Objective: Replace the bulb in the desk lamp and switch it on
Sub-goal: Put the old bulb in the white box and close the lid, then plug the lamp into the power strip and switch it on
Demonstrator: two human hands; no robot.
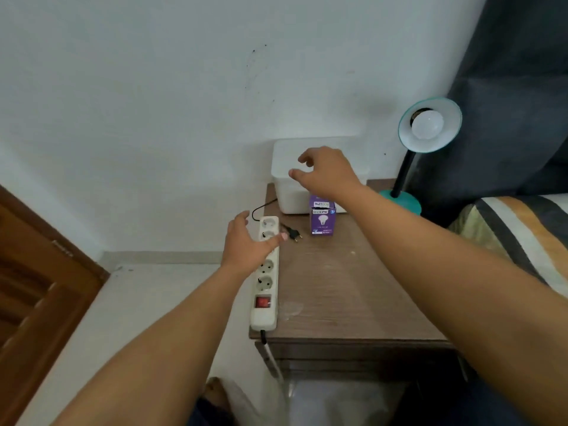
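Note:
A teal desk lamp (427, 130) stands at the table's back right, its shade tilted toward me with a white bulb (427, 127) in the socket. The bulb is unlit. A purple bulb box (321, 219) stands upright mid-table, flap open. The lamp's black plug (294, 233) lies loose beside a white power strip (265, 275) along the table's left edge. My left hand (250, 244) hovers over the strip's far sockets, fingers spread, thumb toward the plug. My right hand (325, 175) hangs above the box, fingers curled apart, holding nothing.
A white lidded plastic bin (289, 167) sits against the wall behind the box. The brown wooden table (341, 290) has a drawer front below. A bed with a striped cover (519, 229) is at right, a dark curtain behind the lamp, a wooden door (40, 287) at left.

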